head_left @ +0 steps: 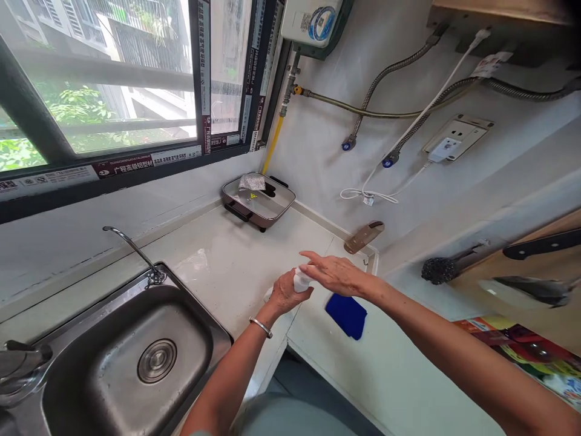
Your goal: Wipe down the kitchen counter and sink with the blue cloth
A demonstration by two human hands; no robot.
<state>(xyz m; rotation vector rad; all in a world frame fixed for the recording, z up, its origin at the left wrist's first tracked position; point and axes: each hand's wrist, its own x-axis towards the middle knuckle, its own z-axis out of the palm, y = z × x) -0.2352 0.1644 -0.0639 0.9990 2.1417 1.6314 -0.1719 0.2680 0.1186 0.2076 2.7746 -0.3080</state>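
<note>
A small white bottle (pixel 301 280) is wrapped in the fingers of my left hand (pixel 285 293), which wears a silver bangle on its wrist. Over the bottle's top lies my right hand (pixel 333 272), its fingers stretched out and touching it. Most of the bottle is hidden by the hands. A dark blue cloth (pixel 346 315) lies on the white counter (pixel 227 266), just below my right wrist.
To the left a steel sink (pixel 157 360) with a curved tap (pixel 131 242) is set into the counter. An electric pan (pixel 258 201) stands in the back corner. A brown holder (pixel 364 237) leans by the wall. A knife (pixel 544 244) hangs at the right.
</note>
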